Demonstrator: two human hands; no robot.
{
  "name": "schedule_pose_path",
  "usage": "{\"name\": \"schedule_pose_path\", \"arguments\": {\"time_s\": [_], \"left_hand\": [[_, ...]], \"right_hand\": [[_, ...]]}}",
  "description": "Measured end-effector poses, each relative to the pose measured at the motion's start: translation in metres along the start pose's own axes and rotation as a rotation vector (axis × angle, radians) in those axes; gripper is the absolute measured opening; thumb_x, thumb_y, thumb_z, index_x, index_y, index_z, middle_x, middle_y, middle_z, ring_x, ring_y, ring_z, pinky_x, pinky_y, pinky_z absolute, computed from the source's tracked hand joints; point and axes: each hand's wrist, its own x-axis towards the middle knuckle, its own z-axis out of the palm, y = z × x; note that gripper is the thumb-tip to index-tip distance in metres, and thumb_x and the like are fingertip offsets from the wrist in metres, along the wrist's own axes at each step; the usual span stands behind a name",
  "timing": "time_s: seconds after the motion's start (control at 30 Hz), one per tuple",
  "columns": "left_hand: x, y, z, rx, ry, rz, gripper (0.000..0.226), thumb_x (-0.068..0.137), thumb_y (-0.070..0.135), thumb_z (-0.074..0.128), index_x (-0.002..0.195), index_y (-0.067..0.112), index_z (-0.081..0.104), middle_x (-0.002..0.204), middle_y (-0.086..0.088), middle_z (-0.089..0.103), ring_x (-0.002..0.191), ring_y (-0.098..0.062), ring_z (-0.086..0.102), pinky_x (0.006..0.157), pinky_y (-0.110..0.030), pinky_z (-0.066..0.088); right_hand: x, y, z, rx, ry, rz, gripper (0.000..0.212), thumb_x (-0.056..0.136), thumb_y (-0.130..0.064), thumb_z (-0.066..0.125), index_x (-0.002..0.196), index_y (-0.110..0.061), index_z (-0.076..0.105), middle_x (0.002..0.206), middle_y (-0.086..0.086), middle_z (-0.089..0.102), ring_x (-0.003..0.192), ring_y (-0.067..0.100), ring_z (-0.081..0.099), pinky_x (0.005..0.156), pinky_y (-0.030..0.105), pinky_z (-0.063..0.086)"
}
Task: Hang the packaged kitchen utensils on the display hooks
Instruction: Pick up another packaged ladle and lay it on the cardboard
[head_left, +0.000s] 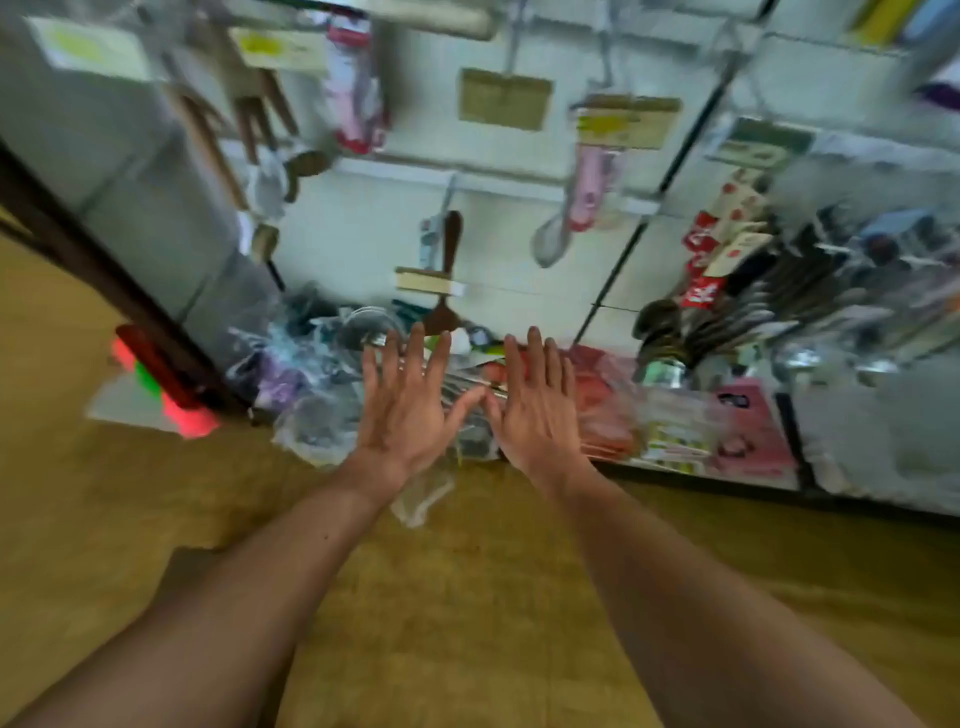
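Note:
My left hand (402, 400) and my right hand (535, 402) are stretched forward side by side, backs up, fingers straight and spread, thumbs nearly touching. Neither holds anything. Below and beyond them a heap of packaged utensils in clear plastic (317, 374) lies at the foot of a white display wall (363, 228). On the wall's hooks hang carded items: a brown spatula (447, 270), a pink-handled ladle (576, 208) and a pink packet (356, 88). The frame is blurred by motion.
Red and pink packets (727, 431) lie on a low dark-edged shelf at the right. More utensils hang crowded at the far right (810, 291). A dark post (104, 280) slants at the left, with a red and green object (161, 384) beside it. Wooden floor (441, 597) lies under my arms.

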Motion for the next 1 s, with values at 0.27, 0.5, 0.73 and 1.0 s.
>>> {"name": "schedule_pose_path", "arguments": {"time_s": [0.27,0.5,0.73,1.0], "left_hand": [[0.037,0.273,0.004,-0.024,-0.032,0.278,0.083,0.09,0.075,0.013,0.158,0.026,0.014,0.165,-0.009,0.013,0.151,-0.033,0.011,0.122,-0.055,0.01],[0.051,0.445,0.011,-0.022,-0.022,0.462,0.089,0.088,0.077,0.002,0.156,0.025,0.022,0.162,-0.01,0.022,0.147,-0.033,0.02,0.119,-0.055,0.018],[0.092,0.545,0.03,-0.041,-0.007,0.563,0.081,0.092,0.075,0.013,0.158,0.027,0.015,0.166,-0.008,0.011,0.15,-0.032,0.012,0.121,-0.056,0.014],[0.18,0.609,0.06,-0.056,-0.044,0.59,0.079,0.094,0.073,0.015,0.158,0.027,0.01,0.165,-0.009,0.012,0.15,-0.032,0.012,0.122,-0.053,0.009]], "right_hand": [[-0.066,0.257,-0.072,-0.045,0.089,0.3,0.076,0.099,-0.062,0.024,0.158,-0.017,0.007,0.165,0.015,0.001,0.151,0.033,0.001,0.122,0.049,0.005],[-0.116,0.414,-0.108,-0.045,0.154,0.489,0.076,0.099,-0.063,0.013,0.158,-0.015,0.009,0.164,0.018,0.005,0.151,0.036,0.009,0.122,0.049,0.009],[-0.121,0.514,-0.113,-0.053,0.163,0.588,0.081,0.095,-0.069,0.003,0.158,-0.019,0.003,0.165,0.015,-0.003,0.151,0.034,0.003,0.123,0.047,0.005],[-0.051,0.584,-0.099,-0.021,0.152,0.577,0.076,0.098,-0.064,0.008,0.158,-0.019,0.0,0.164,0.014,-0.006,0.152,0.032,-0.003,0.123,0.048,0.003]]}}
